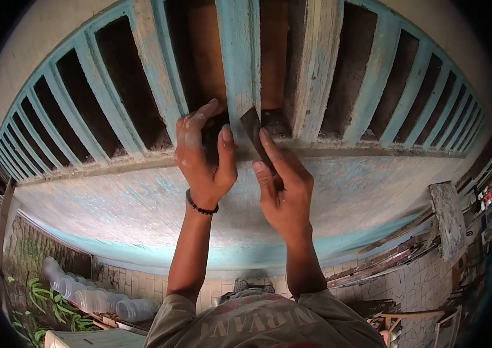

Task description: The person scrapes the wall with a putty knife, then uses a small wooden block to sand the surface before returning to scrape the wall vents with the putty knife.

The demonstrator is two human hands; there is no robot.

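My right hand (285, 188) grips a flat dark scraper blade (253, 130), its tip pressed against the lower end of a worn blue-painted wooden slat (240, 64) of a slatted door (112, 104). My left hand (204, 156) rests with fingers bent against the same slat and the ledge just left of the blade. It wears a dark bead bracelet (200, 207) at the wrist. The paint on the slats and on the lower panel (141, 203) is faded and patchy, with bare wood showing.
Beside the door stand a pale tiled wall (135, 284) and a row of white sacks or bottles (95, 296) with green leaves at lower left. Planks and wooden frames (408, 255) lie stacked at right. A grey board (449, 217) leans at the right edge.
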